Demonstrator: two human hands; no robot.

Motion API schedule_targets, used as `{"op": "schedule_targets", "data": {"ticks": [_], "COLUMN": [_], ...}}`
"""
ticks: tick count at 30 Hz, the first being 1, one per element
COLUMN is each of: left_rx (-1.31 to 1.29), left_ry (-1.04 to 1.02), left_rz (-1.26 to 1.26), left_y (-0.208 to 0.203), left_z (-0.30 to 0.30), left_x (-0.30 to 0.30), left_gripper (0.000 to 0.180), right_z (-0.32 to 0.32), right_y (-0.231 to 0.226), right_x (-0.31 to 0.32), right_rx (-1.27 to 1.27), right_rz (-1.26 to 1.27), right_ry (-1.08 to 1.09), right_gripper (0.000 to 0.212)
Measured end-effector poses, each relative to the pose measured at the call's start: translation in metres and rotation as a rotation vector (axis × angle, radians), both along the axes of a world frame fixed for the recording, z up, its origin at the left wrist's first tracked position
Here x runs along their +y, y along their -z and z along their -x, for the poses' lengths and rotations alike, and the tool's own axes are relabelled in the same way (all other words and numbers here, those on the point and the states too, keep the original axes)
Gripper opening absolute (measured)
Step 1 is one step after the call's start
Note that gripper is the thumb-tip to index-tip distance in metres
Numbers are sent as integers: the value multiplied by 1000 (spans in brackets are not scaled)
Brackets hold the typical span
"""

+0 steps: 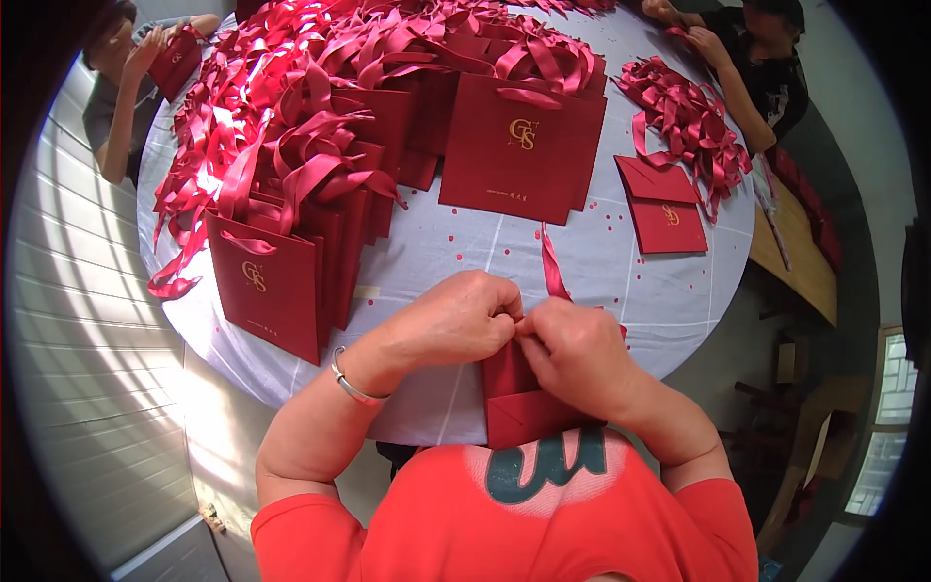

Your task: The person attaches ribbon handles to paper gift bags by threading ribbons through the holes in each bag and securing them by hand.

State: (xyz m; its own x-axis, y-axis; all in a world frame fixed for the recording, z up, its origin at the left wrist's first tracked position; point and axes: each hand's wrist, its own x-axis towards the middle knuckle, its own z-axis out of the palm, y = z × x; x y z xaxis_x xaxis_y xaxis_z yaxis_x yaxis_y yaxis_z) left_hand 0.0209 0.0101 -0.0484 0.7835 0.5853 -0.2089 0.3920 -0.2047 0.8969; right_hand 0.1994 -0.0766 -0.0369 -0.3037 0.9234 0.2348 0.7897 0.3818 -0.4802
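Red bag (514,410) flat at table edge (419,419); ribbon (553,269) twisted.

Sunlit room around a round, cloth-covered surface (407,262)
Small red dots (451,238) speckle the pale cloth; a person in grey (101,121) is at upper left, a person in black (790,82) at upper right. A ribbed wall (87,320) catches sunlight at left; a wooden table (797,257) and a barred window (884,427) show at right.

Bags (514,179) on table (412,257); ribbon heap (690,126) (right)
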Motion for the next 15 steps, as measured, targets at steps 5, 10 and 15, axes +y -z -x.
{"op": "schedule_targets", "data": {"ticks": [5,10,15], "left_rx": [1,-87,-126], "left_ry": [-9,-31,-86], "left_rz": [28,-20,-232], "left_y": [-9,-19,-27], "left_z": [0,0,-4], "left_x": [-1,-12,-25], "left_gripper": [16,16,17], "right_z": [-21,-45,-38], "right_y": [-7,-26,-43], "right_x": [21,44,75], "right_rx": [245,494,400], "right_rz": [175,668,1058], "right_ry": [-56,-214,-174], "right_gripper": [22,15,17]}}
